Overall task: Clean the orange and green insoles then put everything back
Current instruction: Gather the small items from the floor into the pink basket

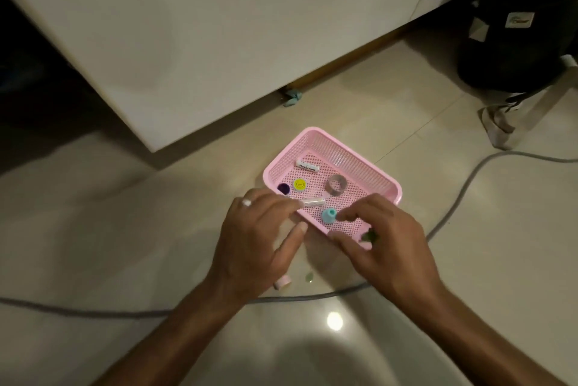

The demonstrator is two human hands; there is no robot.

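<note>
Nearest the camera, a grey cable ran across the tiled floor on the near side of the pink basket; between cable and basket lay a small pinkish roll and a small green piece, possibly a miniature insole, though it was too small to tell, and no orange one showed; the left hand hovered at the basket's near-left corner, fingers loosely spread and grasping nothing, directly beyond that green piece and so the nearer hand to it; the right hand reached over the basket's near edge, seemingly pinching a dark green item at its fingertips; inside the basket sat a blue cap, a clear tube, a yellow disc, a purple cap, a grey ring and a white labelled stick; beyond the basket stood a white cabinet.
</note>
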